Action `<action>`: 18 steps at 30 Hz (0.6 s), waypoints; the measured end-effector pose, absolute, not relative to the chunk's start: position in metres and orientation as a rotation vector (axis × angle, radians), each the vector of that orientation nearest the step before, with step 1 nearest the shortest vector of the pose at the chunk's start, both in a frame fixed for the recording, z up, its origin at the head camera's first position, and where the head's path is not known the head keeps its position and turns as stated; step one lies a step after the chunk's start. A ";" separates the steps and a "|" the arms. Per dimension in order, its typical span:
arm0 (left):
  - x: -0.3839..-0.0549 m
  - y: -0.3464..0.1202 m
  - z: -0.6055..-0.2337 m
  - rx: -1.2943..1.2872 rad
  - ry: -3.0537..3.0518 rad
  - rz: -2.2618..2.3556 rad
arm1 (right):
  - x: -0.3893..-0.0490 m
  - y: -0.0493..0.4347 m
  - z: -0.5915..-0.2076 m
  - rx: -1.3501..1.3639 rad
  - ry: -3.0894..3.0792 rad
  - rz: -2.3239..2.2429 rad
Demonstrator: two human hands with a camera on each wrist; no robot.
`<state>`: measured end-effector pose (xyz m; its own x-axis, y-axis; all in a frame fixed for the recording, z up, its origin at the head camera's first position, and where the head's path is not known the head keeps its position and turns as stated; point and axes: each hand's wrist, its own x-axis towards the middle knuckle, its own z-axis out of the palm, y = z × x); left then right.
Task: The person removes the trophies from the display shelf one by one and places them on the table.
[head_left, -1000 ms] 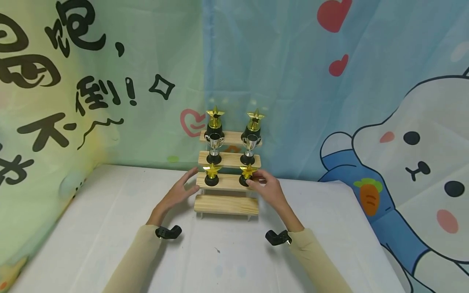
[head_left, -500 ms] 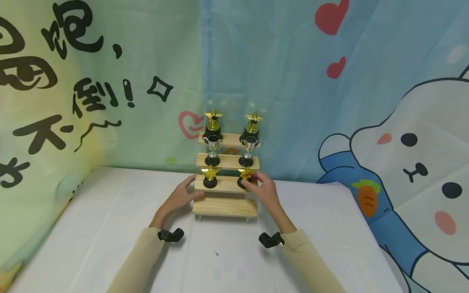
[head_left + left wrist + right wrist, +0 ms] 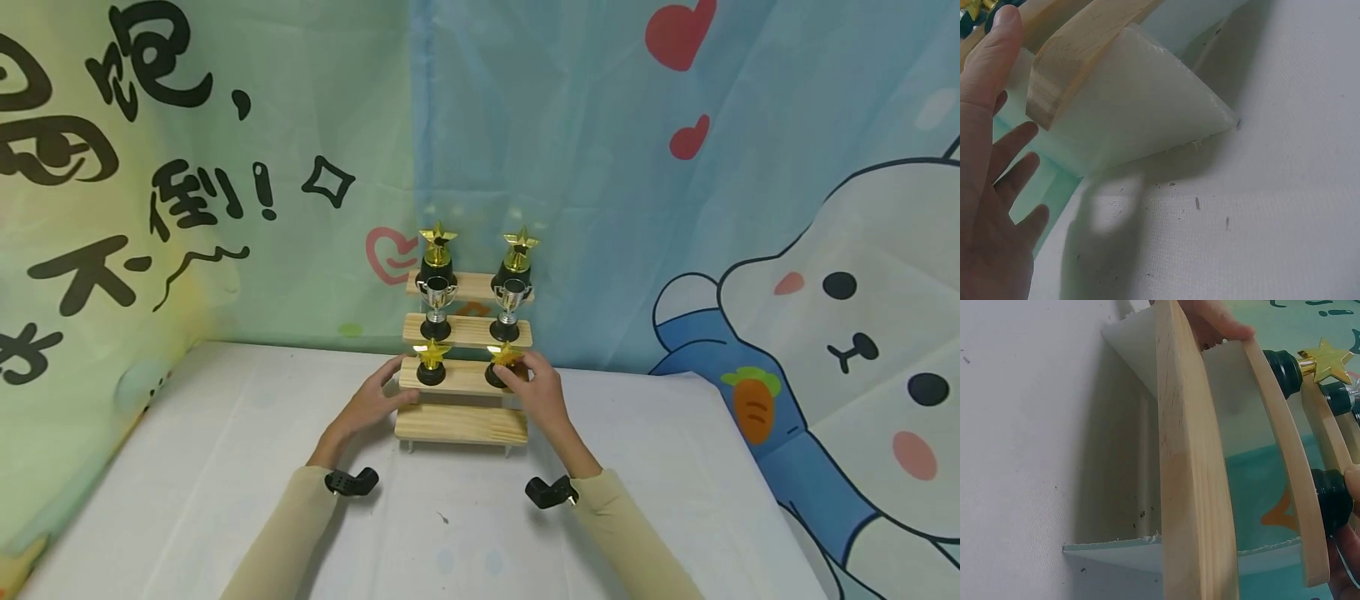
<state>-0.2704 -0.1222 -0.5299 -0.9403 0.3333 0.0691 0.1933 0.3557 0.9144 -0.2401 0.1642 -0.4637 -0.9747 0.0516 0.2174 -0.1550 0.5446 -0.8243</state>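
A stepped display stand (image 3: 461,425) with pale wooden shelves and whitish side panels bears several small trophies. My right hand (image 3: 542,392) pinches the black base of the front right gold star trophy (image 3: 501,357), which stands upright on the second shelf from the bottom. In the right wrist view its dark base (image 3: 1330,500) sits between fingers and thumb. My left hand (image 3: 375,404) is at the stand's left end, its thumb by the shelf edge. The left wrist view shows that hand (image 3: 997,162) with fingers spread beside the side panel. A matching star trophy (image 3: 431,364) stands nearby.
Two silver cup trophies (image 3: 437,304) occupy the shelf above, and two larger gold star trophies (image 3: 517,258) the top one. The lowest shelf bears nothing. A white-covered table (image 3: 450,533) lies beneath, with a printed cloth backdrop (image 3: 600,208) close behind the stand.
Since a second ago, my left hand has moved in to the stand's left end, its thumb now overlapping the shelf edge. My right hand stays on the front right trophy.
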 end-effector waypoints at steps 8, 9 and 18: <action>-0.271 -0.122 -0.533 0.493 2.467 1.645 | -0.239 0.167 -0.463 0.114 -2.573 1.418; -0.272 -0.121 -0.533 0.490 2.461 1.651 | -0.238 0.167 -0.462 0.119 -2.572 1.421; -0.272 -0.121 -0.534 0.508 2.460 1.667 | -0.231 0.168 -0.459 0.132 -2.592 1.377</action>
